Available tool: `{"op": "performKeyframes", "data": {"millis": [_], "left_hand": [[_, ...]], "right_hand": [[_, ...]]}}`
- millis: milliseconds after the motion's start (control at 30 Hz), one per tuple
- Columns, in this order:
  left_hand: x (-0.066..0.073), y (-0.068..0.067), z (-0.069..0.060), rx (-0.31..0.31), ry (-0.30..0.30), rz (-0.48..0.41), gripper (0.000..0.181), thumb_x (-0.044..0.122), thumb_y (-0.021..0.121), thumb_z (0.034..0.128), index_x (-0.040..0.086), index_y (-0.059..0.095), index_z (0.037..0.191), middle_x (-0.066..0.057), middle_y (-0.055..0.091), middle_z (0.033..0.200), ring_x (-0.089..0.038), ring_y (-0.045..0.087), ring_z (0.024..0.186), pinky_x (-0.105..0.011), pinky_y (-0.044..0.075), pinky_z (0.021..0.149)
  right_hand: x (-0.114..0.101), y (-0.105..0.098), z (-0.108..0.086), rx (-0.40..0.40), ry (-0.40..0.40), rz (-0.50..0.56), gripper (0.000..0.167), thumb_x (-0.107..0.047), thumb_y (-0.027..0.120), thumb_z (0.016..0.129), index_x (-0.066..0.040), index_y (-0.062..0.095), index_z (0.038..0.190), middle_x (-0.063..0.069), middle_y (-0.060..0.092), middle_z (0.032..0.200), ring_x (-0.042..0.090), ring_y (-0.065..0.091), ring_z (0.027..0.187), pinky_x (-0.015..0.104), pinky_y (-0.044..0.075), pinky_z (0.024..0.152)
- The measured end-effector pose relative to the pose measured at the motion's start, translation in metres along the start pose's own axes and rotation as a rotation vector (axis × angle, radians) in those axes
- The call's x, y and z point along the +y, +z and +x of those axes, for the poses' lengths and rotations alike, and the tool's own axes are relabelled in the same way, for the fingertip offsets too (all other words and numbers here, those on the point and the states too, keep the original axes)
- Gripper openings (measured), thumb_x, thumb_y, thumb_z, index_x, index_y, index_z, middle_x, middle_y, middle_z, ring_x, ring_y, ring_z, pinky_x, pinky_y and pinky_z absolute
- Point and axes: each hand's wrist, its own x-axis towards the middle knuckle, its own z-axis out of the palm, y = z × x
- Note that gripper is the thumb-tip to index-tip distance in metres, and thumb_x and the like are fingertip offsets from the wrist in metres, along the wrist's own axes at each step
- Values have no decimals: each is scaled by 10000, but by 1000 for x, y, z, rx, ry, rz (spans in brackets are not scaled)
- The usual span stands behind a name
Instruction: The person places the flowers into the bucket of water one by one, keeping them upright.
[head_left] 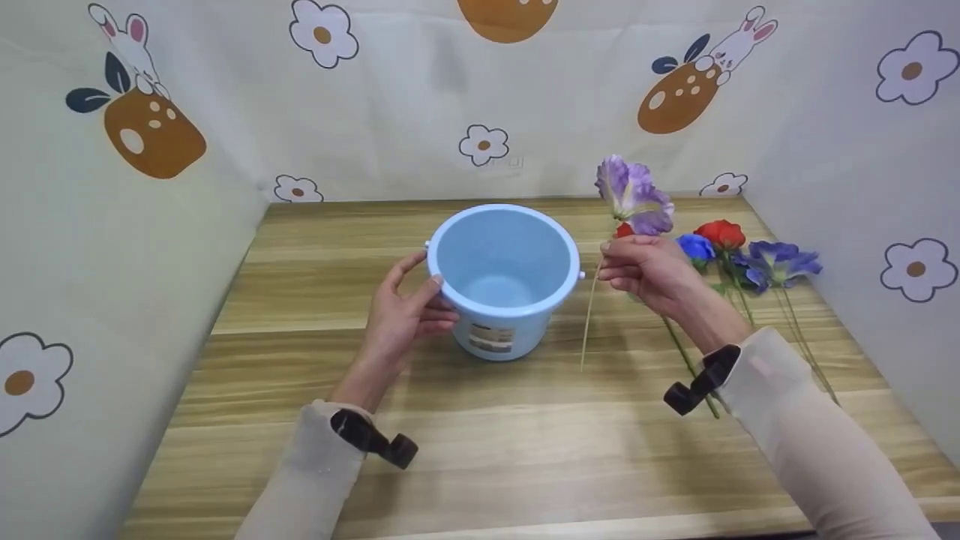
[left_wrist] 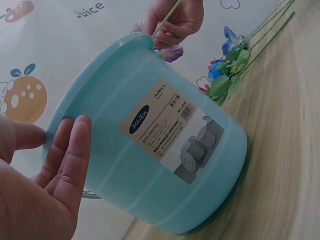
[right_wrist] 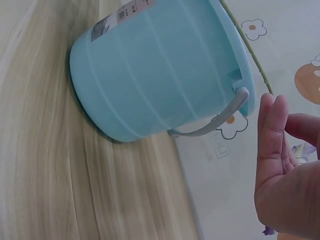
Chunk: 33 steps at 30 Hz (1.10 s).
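Observation:
A light blue plastic bucket (head_left: 491, 330) stands upright on the table, with a paper label (left_wrist: 172, 132) on its side. My left hand (head_left: 409, 311) rests against its left side, the thumb at the rim and straight fingers (left_wrist: 75, 150) along the outer wall. Right of the bucket, my right hand (head_left: 649, 270) pinches the thin stem (head_left: 589, 322) of an artificial purple flower (head_left: 637, 195). That blossom is above the hand, while the stem slants down outside the bucket wall. The bucket's interior (head_left: 495, 289) shows no flowers.
Beyond the right hand lie more artificial flowers on the wooden table (head_left: 315, 420): a red rose (head_left: 721, 234), a blue flower (head_left: 696, 249) and a violet-blue flower (head_left: 780, 262). Another red bloom is partly hidden behind the hand. The bucket's handle (right_wrist: 215, 122) hangs at the back. Patterned cloth surrounds the table.

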Motion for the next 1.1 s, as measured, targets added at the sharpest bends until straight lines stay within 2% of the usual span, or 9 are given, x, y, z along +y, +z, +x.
{"op": "performKeyframes", "data": {"millis": [367, 733, 1100], "left_hand": [[0, 1, 0, 6, 7, 6, 548, 167, 660, 1059, 237, 465, 1567, -81, 742, 743, -189, 754, 646, -300, 679, 636], [-2, 2, -1, 16, 1, -8, 549, 158, 664, 1056, 255, 474, 1562, -77, 745, 737, -194, 756, 646, -300, 677, 624], [-1, 0, -1, 2, 11, -17, 573, 157, 662, 1056, 231, 450, 1582, -81, 748, 744, -189, 753, 651, -297, 678, 637]], "right_hand": [[-8, 8, 5, -2, 7, 31, 217, -27, 643, 1038, -60, 765, 861, 100, 773, 738, 178, 765, 626, 229, 653, 597], [-5, 17, 10, 6, -2, 61, 215, -1, 627, 1035, -49, 762, 875, 120, 770, 732, 190, 765, 622, 242, 658, 593], [-7, 23, 16, -14, 0, 148, 233, -9, 632, 1040, -13, 780, 861, 135, 779, 745, 197, 777, 643, 257, 669, 623]]}}
